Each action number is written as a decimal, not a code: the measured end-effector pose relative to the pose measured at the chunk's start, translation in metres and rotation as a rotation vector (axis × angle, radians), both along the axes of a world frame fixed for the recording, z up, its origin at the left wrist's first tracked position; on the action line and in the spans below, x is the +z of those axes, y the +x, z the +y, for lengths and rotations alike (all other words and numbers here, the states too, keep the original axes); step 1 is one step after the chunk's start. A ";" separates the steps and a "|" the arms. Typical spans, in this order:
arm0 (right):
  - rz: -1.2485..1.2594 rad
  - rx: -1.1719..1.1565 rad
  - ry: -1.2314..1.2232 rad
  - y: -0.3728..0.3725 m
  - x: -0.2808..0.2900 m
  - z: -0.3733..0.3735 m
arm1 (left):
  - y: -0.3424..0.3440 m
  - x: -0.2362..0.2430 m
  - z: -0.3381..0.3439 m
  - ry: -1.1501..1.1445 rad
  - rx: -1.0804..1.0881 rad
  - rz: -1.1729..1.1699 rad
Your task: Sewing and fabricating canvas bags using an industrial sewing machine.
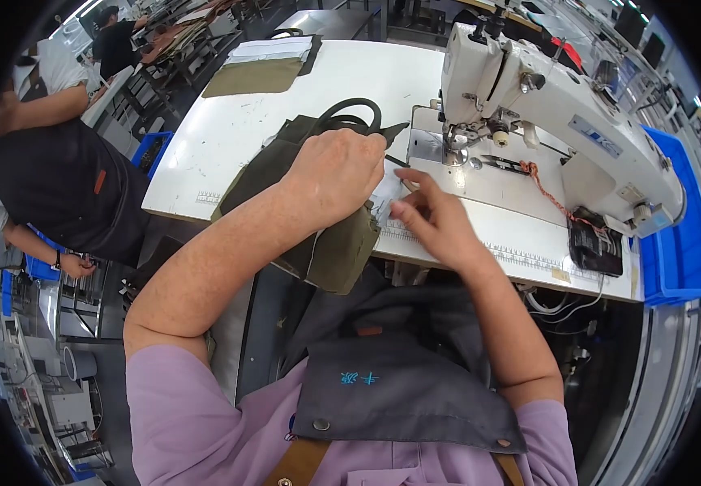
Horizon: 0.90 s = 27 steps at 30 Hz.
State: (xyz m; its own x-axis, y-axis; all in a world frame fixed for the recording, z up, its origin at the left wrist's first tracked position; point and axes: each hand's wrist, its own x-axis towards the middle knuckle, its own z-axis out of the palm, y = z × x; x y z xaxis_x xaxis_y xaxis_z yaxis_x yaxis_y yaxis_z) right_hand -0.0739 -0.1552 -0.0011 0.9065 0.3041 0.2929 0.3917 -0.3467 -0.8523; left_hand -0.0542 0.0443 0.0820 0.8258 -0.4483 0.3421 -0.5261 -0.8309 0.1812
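Observation:
A dark olive fabric bag (342,251) with black tube handles (371,108) lies at the front edge of the white table, partly hanging over it. My left hand (338,172) is closed over the bag's upper part; its fingertips are hidden from view. Just right of the bag, my right hand (438,219) has thumb and fingers apart, close to a white piece of material (387,190) at the bag's side. Nothing shows between those fingers. Beyond the right hand stands a white sewing machine (545,105), its needle area apart from the bag.
Thread snips (503,164) tied to an orange cord (551,194) lie on the machine bed. A black tray-like object (596,245) sits at the right, beside a blue bin (675,235). Stacked fabric pieces (257,69) lie at the far left. A co-worker (59,162) stands left.

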 end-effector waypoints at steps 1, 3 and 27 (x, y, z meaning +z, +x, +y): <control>0.039 -0.006 -0.150 -0.006 0.010 0.006 | -0.003 0.003 0.000 0.000 -0.001 -0.010; -0.059 -0.008 -0.290 -0.011 0.011 0.016 | -0.007 0.010 0.003 -0.028 0.037 0.021; 0.133 -0.007 0.033 0.011 0.004 0.055 | 0.121 0.152 0.229 0.166 0.524 -0.692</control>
State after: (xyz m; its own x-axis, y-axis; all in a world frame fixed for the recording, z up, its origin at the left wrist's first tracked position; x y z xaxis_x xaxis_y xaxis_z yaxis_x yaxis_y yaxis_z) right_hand -0.0627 -0.0997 0.0028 0.9400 0.2897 0.1800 0.2724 -0.3200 -0.9074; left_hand 0.0668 0.2735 0.2344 0.5707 -0.1584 0.8057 -0.0172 -0.9833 -0.1811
